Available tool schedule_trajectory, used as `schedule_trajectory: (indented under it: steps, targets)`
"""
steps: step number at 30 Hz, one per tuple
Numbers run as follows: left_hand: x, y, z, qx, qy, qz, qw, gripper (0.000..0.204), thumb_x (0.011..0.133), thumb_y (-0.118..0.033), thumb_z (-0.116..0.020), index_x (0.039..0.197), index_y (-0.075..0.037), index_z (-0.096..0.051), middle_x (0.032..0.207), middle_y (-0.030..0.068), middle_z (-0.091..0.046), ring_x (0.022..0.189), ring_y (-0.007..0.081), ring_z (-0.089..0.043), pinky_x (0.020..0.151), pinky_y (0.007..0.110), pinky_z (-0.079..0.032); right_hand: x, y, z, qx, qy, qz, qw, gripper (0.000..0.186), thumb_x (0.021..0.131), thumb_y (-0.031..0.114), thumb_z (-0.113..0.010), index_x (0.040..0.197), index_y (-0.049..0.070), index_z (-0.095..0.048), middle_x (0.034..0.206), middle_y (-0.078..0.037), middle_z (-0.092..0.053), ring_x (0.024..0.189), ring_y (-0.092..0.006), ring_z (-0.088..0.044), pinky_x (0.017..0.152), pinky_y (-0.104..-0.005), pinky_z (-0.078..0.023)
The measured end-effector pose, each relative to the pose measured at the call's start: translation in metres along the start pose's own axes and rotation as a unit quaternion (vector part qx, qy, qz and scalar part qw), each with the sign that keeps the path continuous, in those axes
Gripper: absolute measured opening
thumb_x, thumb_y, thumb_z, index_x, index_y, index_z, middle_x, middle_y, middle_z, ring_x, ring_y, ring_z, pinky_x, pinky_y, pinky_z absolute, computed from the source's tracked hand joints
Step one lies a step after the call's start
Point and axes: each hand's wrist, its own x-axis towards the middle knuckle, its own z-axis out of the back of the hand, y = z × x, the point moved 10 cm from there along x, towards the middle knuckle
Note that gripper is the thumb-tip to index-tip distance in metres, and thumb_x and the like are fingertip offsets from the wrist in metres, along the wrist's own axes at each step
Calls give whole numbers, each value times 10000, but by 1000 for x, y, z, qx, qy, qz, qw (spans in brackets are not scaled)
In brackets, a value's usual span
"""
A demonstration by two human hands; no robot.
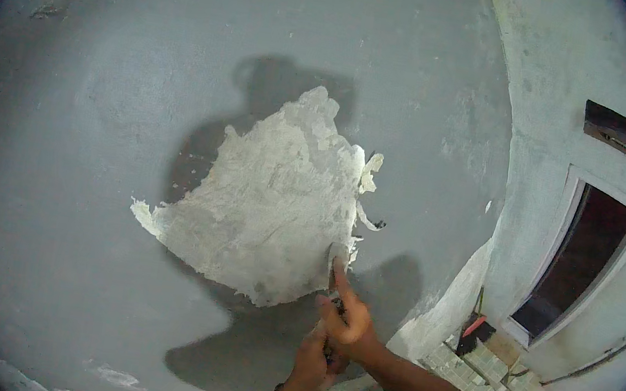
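Observation:
A grey painted wall (pixel 97 151) has a large, jagged pale patch (pixel 266 189) where paint is missing, with loose flakes (pixel 370 173) curling from its right edge. A scraper (pixel 337 252) rests its blade on the patch's lower right edge. My right hand (pixel 350 323) grips the scraper's handle, index finger stretched up toward the blade. Just below it, my left hand (pixel 314 358), with a dark band at the wrist, is closed round the same handle. The handle is mostly hidden by my fingers.
At the right is a pale adjoining wall (pixel 549 84) with a white-framed dark opening (pixel 582 255) and a dark vent (pixel 623 137) above it. A red and black broom (pixel 472 335) stands at the wall's foot on a tiled floor (pixel 480 368).

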Motion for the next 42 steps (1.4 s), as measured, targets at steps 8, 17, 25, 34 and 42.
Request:
schedule_trajectory:
  steps: [8,17,25,34,42]
  targets:
    - [3,-11,-17,28,98,-47,994,390,1048,-493,-379,1083,-131,-519,649,-47,-458,461,78,-384,417,261,-267,4,-8,1,-29,15,-8,999,719,974,181,-580,1570,79,-190,1082,-272,-691,894,-332,-714,798,-394,-537]
    - [6,-6,-14,11,48,-12,999,398,1047,-474,-365,1032,-141,-582,633,-53,-471,494,82,-421,437,267,-297,10,8,10,-55,12,47,997,724,974,81,-553,1579,71,-156,929,-136,-684,739,-119,-575,732,-272,-492]
    - [4,-16,-26,-11,84,-34,996,421,1043,-510,-370,987,-132,-548,624,-19,-448,472,104,-386,439,272,-289,13,-11,7,-30,20,-51,998,715,980,139,-559,1573,59,-168,997,-224,-695,845,-211,-668,789,-325,-520]
    - [-1,-23,-29,-12,58,-21,998,396,1039,-507,-387,905,-157,-516,625,-32,-433,453,106,-377,432,283,-284,16,7,12,-1,21,-47,999,698,974,141,-565,1565,51,-205,938,-210,-700,827,-190,-665,752,-320,-516]
    - [-1,-29,-38,-27,77,-39,996,372,1028,-507,-425,905,-169,-518,622,-29,-414,476,111,-383,427,292,-288,24,13,12,-36,36,-43,998,747,989,266,-554,1583,108,-129,1163,-296,-654,1066,-399,-665,943,-429,-490]
